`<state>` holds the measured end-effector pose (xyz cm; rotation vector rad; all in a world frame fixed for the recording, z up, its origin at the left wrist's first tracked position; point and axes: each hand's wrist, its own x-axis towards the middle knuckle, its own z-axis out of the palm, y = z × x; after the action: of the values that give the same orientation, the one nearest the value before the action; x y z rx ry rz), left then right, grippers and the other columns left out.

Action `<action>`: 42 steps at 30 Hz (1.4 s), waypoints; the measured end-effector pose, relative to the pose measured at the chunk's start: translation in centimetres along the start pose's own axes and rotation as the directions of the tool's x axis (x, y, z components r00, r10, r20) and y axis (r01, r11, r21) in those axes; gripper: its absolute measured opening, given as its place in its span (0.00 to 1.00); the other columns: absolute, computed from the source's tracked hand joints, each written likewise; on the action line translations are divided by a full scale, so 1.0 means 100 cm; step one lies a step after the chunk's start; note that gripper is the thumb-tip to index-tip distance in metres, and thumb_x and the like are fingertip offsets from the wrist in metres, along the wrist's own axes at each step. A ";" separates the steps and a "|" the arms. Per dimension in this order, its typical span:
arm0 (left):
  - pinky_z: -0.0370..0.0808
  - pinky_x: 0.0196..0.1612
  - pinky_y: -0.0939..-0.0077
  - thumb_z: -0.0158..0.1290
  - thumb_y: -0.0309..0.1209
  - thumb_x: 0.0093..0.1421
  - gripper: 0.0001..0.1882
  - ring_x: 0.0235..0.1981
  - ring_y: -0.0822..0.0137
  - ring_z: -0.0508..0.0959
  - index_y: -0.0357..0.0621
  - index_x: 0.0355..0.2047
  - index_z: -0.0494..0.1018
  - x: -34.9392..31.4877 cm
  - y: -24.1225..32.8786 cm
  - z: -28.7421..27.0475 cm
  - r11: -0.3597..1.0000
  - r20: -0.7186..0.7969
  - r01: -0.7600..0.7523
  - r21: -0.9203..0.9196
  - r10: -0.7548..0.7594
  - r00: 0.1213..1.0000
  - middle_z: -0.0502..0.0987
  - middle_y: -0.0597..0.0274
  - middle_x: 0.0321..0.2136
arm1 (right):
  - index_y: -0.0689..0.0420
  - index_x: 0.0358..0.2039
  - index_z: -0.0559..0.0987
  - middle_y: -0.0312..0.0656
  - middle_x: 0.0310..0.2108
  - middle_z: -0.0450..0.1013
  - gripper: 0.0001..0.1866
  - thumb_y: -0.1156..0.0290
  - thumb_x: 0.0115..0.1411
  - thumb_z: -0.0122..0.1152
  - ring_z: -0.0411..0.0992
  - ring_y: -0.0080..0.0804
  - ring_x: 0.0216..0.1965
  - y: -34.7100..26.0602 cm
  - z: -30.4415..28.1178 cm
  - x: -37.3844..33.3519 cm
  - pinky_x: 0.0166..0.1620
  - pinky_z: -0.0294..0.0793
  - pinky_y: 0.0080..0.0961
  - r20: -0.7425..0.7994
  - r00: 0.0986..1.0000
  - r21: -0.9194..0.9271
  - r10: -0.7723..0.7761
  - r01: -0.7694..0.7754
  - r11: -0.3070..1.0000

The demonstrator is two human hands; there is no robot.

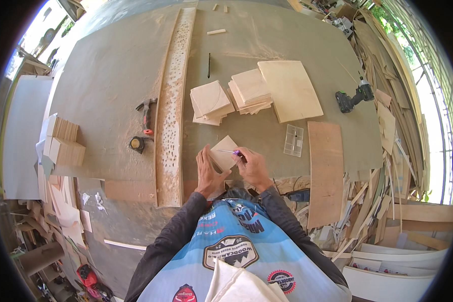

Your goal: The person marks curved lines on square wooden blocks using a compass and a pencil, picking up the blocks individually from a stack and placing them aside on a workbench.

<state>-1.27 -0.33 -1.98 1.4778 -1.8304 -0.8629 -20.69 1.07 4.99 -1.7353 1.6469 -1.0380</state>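
A small square piece of thin wood [227, 143] lies turned cornerwise on the table just before me. My left hand [211, 172] steadies it, fingers along its left side and thumb near the lower edge. In my right hand [252, 168] is a slim screwdriver-like tool [237, 153] with a purple handle. Its thin metal shaft points left across the wood; whether the tip touches is hard to tell. Beyond my hands stand two stacks of similar squares, a left stack [210, 99] with a curved line on its top piece and a right stack [250, 86].
A larger wooden panel [291, 90], a cordless drill [355, 95], a clear compartment box [293, 140] and a brown board [325, 173] lie rightward. Left of a long dusty channel [172, 100] are a hammer [146, 116], a tape measure [137, 144] and stacked blocks [65, 141]. A dark pen [209, 65] lies farther off.
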 end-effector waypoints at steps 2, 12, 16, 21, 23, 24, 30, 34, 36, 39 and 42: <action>0.65 0.72 0.48 0.81 0.35 0.39 0.67 0.68 0.40 0.64 0.35 0.75 0.53 0.001 -0.006 -0.001 1.000 0.001 -0.002 -0.018 0.002 1.000 0.64 0.39 0.66 | 0.58 0.47 0.83 0.49 0.38 0.83 0.11 0.65 0.71 0.67 0.82 0.51 0.36 -0.002 0.006 0.005 0.39 0.80 0.40 0.031 0.999 -0.032 -0.016 0.016 0.999; 0.77 0.58 0.54 0.76 0.25 0.47 0.53 0.54 0.48 0.79 0.38 0.72 0.61 0.002 -0.032 -0.001 0.990 -0.112 -0.017 -0.137 0.001 0.994 0.74 0.46 0.58 | 0.60 0.47 0.81 0.52 0.41 0.82 0.10 0.69 0.70 0.64 0.82 0.55 0.39 -0.003 0.027 0.019 0.41 0.80 0.45 0.132 0.990 -0.048 -0.054 0.061 0.997; 0.78 0.55 0.55 0.73 0.23 0.49 0.49 0.54 0.50 0.79 0.39 0.71 0.62 0.005 -0.028 -0.003 0.989 -0.087 -0.010 -0.145 -0.003 0.996 0.75 0.49 0.56 | 0.61 0.46 0.80 0.53 0.40 0.82 0.09 0.69 0.70 0.64 0.81 0.57 0.39 -0.006 0.030 0.022 0.41 0.80 0.46 0.131 0.988 -0.063 -0.084 0.093 0.994; 0.78 0.55 0.56 0.73 0.24 0.49 0.48 0.54 0.51 0.79 0.39 0.70 0.64 0.005 -0.027 -0.004 0.992 -0.070 0.002 -0.126 -0.011 0.997 0.75 0.51 0.56 | 0.61 0.44 0.80 0.53 0.40 0.82 0.09 0.69 0.69 0.63 0.81 0.58 0.40 -0.009 0.031 0.024 0.41 0.80 0.48 0.144 0.985 -0.069 -0.095 0.106 0.992; 0.78 0.55 0.55 0.73 0.25 0.50 0.48 0.54 0.51 0.79 0.40 0.70 0.64 0.005 -0.027 -0.004 0.992 -0.074 -0.002 -0.130 -0.008 0.997 0.76 0.51 0.57 | 0.61 0.44 0.81 0.53 0.40 0.82 0.09 0.69 0.69 0.62 0.81 0.58 0.40 -0.012 0.031 0.026 0.41 0.80 0.49 0.147 0.985 -0.067 -0.090 0.101 0.993; 0.78 0.55 0.55 0.73 0.25 0.50 0.47 0.54 0.51 0.79 0.40 0.70 0.64 0.004 -0.027 -0.004 0.991 -0.075 -0.004 -0.132 -0.006 0.997 0.76 0.51 0.57 | 0.61 0.44 0.81 0.53 0.40 0.82 0.08 0.69 0.69 0.62 0.81 0.58 0.40 -0.012 0.031 0.026 0.41 0.80 0.49 0.149 0.985 -0.067 -0.089 0.100 0.993; 0.77 0.57 0.54 0.73 0.25 0.51 0.47 0.54 0.51 0.79 0.39 0.71 0.64 0.004 -0.029 -0.003 0.992 -0.073 -0.017 -0.123 0.008 0.997 0.77 0.51 0.57 | 0.60 0.43 0.81 0.52 0.39 0.82 0.08 0.69 0.70 0.62 0.81 0.57 0.39 -0.011 0.032 0.027 0.40 0.80 0.49 0.151 0.984 -0.076 -0.093 0.105 0.992; 0.76 0.59 0.54 0.73 0.25 0.51 0.47 0.53 0.51 0.78 0.39 0.71 0.64 0.004 -0.029 -0.003 0.993 -0.082 -0.033 -0.116 0.024 0.996 0.77 0.50 0.57 | 0.60 0.43 0.81 0.52 0.39 0.82 0.08 0.69 0.69 0.63 0.81 0.57 0.38 -0.012 0.034 0.027 0.40 0.80 0.49 0.144 0.985 -0.084 -0.100 0.112 0.990; 0.76 0.59 0.54 0.73 0.25 0.51 0.47 0.53 0.51 0.78 0.40 0.71 0.64 0.004 -0.029 -0.003 0.993 -0.081 -0.030 -0.115 0.021 0.996 0.77 0.50 0.57 | 0.60 0.43 0.81 0.52 0.38 0.82 0.08 0.68 0.70 0.62 0.81 0.58 0.38 -0.011 0.034 0.027 0.40 0.80 0.49 0.136 0.985 -0.086 -0.106 0.118 0.989; 0.75 0.59 0.54 0.72 0.25 0.51 0.47 0.53 0.51 0.78 0.40 0.70 0.64 0.004 -0.026 -0.004 0.993 -0.066 -0.020 -0.119 0.012 0.998 0.77 0.50 0.57 | 0.60 0.43 0.81 0.53 0.38 0.82 0.09 0.68 0.70 0.62 0.81 0.58 0.38 -0.012 0.034 0.028 0.39 0.80 0.49 0.131 0.985 -0.088 -0.112 0.125 0.988; 0.75 0.60 0.54 0.72 0.25 0.51 0.46 0.53 0.50 0.78 0.40 0.70 0.65 0.005 -0.024 -0.005 0.994 -0.063 -0.014 -0.113 0.007 0.998 0.77 0.50 0.57 | 0.60 0.43 0.81 0.54 0.37 0.82 0.09 0.67 0.70 0.62 0.81 0.59 0.37 -0.013 0.034 0.029 0.39 0.80 0.49 0.128 0.985 -0.080 -0.117 0.128 0.989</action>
<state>0.44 -1.24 -3.62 1.4078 -1.7135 -0.8906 -17.30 -2.08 4.62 -1.9391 1.5467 -0.9053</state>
